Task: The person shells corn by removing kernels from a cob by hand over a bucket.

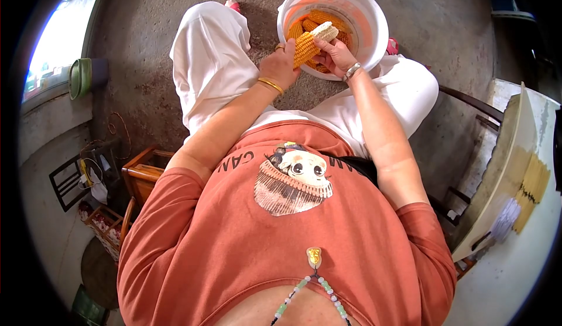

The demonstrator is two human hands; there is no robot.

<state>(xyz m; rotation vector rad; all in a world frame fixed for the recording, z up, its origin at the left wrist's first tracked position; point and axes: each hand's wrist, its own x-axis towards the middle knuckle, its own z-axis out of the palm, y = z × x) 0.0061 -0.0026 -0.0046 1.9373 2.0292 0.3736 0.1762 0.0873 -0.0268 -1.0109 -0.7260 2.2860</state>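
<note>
The left hand (280, 65) is closed around a long yellow corn cob (302, 49) with a bare whitish tip, and the right hand (336, 57) grips it too, its thumb near the place where the kernels stop. The cob is tilted, above the near-left part of a round white plastic bucket (375, 24). Loose kernels could perhaps drop on the rough grey concrete floor (146, 45), because the lower end is close to the rim; the cob could also twist, if the left grip becomes weak. The kernels look firm, in neat rows; the bare tip looks dry and coarse. More orange-yellow cobs (325, 17) lie inside the smooth bucket.
</note>
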